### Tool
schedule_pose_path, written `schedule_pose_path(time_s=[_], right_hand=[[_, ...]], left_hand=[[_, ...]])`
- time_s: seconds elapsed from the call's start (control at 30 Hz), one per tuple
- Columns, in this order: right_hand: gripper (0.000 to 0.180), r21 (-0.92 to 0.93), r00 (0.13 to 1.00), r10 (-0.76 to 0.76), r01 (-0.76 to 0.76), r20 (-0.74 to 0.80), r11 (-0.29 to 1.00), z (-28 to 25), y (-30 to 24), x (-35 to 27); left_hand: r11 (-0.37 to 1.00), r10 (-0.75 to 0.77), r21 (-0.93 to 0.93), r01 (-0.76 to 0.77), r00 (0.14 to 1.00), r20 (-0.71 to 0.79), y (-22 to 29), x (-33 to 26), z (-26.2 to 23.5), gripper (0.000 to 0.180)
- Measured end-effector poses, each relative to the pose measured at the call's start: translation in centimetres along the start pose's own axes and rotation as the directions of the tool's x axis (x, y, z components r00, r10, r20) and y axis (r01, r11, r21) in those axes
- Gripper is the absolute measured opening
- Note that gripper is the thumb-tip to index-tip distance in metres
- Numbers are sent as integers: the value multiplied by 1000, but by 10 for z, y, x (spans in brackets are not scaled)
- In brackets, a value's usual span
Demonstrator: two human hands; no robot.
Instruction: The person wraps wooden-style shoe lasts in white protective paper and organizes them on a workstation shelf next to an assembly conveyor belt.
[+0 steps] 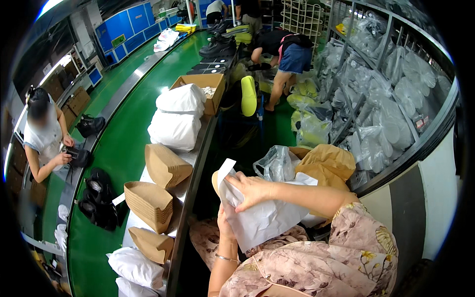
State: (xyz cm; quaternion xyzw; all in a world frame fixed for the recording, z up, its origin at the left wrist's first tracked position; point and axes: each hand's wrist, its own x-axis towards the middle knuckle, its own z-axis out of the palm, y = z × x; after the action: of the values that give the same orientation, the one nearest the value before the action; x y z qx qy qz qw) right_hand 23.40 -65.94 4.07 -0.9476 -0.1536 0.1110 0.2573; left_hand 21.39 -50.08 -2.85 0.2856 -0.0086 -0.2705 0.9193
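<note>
White creased paper sheet (269, 220) sits above your lap, your right hand (253, 190) clamped on its upper part and your left hand (226, 226) gripping its left edge. Beside you, a silver metal ledge (181, 213) bears nested brown cardboard forms (148, 207) along a long green conveyor belt (114, 148), with clear plastic bags (381, 131) filling a grey metal rack (385, 42) across the room.

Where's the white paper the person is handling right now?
In the head view, the white paper is below and slightly right of centre, held by the left hand and right hand, to the right of the stacked brown forms.
</note>
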Motion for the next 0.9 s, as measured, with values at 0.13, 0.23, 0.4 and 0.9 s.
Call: schedule_pose_path(time_s=[0.13, 0.23, 0.4, 0.9], right_hand=[[96, -218, 995, 103, -102, -7, 971, -4, -10, -4], [88, -465, 990, 3, -69, -140, 883, -7, -14, -16], [85, -647, 998, -43, 9, -36, 762, 0, -34, -10], [103, -699, 997, -72, 41, -14, 714, -15, -53, -17]], left_hand=[[967, 5, 255, 4, 999, -35, 5, 9, -43, 46], [512, 379, 813, -279, 922, 77, 42, 14, -20, 40], [-244, 388, 850, -468, 756, 528, 82, 13, 34, 62], [540, 224, 825, -169, 973, 53, 109, 43, 9, 12]])
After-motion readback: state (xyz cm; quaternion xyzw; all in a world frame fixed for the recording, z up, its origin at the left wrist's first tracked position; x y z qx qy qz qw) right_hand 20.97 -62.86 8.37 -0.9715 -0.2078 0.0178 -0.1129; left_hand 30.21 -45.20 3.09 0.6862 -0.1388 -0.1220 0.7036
